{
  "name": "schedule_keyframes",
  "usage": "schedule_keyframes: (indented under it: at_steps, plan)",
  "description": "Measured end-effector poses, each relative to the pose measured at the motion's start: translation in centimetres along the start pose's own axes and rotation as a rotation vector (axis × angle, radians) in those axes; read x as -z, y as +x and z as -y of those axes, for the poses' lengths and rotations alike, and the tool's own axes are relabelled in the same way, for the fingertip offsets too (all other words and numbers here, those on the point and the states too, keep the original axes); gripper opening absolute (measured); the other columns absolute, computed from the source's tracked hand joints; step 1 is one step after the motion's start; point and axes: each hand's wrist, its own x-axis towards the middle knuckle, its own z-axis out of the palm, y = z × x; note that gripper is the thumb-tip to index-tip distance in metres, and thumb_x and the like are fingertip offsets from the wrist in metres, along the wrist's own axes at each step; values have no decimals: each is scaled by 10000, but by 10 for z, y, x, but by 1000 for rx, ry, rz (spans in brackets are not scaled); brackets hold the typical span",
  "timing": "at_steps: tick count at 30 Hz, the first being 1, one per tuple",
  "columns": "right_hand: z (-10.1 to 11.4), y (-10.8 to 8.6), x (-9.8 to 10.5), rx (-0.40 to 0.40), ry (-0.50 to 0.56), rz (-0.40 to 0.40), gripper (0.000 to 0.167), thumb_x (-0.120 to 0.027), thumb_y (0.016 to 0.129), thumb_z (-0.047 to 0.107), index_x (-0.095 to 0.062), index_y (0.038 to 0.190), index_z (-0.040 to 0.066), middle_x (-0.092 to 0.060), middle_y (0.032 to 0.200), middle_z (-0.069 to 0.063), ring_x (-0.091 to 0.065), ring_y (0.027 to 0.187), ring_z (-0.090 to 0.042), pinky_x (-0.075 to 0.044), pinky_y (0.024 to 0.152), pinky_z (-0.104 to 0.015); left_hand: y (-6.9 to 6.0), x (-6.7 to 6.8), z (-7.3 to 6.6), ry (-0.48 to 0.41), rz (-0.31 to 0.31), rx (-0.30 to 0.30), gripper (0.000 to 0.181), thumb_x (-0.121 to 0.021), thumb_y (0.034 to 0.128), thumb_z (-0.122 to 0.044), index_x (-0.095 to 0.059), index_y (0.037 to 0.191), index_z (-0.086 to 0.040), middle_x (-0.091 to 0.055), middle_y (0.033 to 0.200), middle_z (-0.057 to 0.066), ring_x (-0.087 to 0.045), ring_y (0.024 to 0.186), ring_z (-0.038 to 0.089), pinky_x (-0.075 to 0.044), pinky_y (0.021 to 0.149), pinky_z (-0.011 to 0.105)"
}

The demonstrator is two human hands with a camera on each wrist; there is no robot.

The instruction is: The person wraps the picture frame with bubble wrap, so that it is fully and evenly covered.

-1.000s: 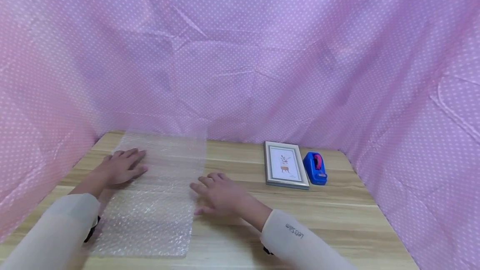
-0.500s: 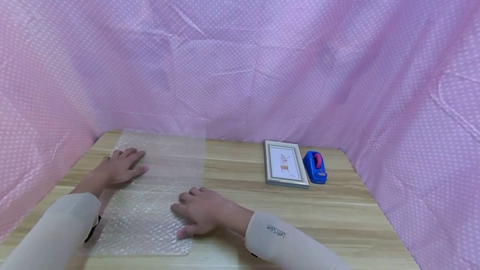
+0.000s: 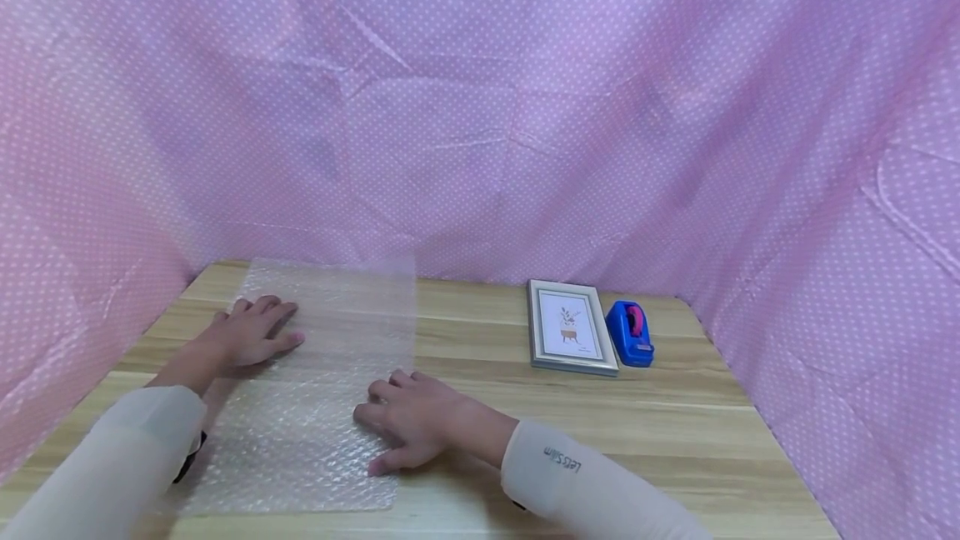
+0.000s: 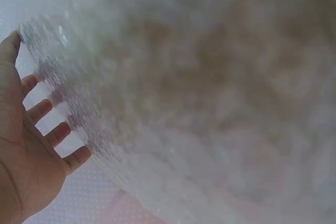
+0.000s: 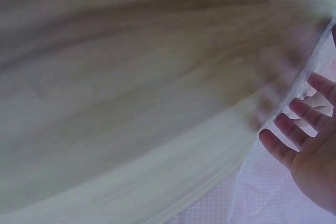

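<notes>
A clear sheet of bubble wrap [image 3: 315, 407] lies flat on the left part of the table. On its left edge rests my left hand [image 3: 251, 336], fingers spread; the left wrist view shows those fingertips [image 4: 79, 157] touching the sheet. My right hand [image 3: 416, 419] lies over the sheet's right edge, nearer to me, with its fingers extended and the thumb apart. In the right wrist view, the fingers [image 5: 304, 116] of that hand reach the bubble wrap's edge. Neither hand grips anything.
A silver picture frame [image 3: 536, 327] with a plant print lies face up toward the back right. Close beside it stands a blue tape dispenser [image 3: 633, 352] with a pink core. Pink dotted cloth [image 3: 465, 107] hangs behind and at both sides of the wooden table [image 3: 660, 440].
The right hand has moved left and toward me onto the bubble wrap, then slightly back right. The sheet's near right corner has shifted a little right. The left hand has slid slightly right.
</notes>
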Motion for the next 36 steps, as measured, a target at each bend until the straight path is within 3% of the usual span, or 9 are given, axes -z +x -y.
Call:
schedule_keyframes:
  at_steps: [13, 25, 36]
  plan:
    - [-17, -27, -10, 19, 9, -28, 723, -395, 925, 806, -401, 1501, 369, -460, 1436, 58, -459, 1193, -144, -452, 947, -301, 11, -4, -21, 15, -12, -58, 828, -476, 992, -664, -431, 1530, -36, -385, 1495, 281, -354, 1297, 592, -233, 955, 861]
    - [-28, -54, -17, 42, 32, -60, 724, -409, 943, 775, -413, 1512, 328, -479, 1448, 24, -464, 1216, -163, -436, 924, -282, 20, -3, -40, 8, 24, -100, 864, -516, 958, -694, -432, 1541, -62, -405, 1481, 257, -400, 1243, 532, -302, 917, 817]
    - [-36, -78, -31, 32, 40, -82, 739, -389, 943, 783, -411, 1520, 322, -483, 1451, 27, -469, 1226, -174, -456, 985, -330, 26, -8, -58, 15, 44, -155, 851, -542, 960, -663, -415, 1554, -66, -385, 1519, 295, -362, 1319, 593, -274, 968, 849]
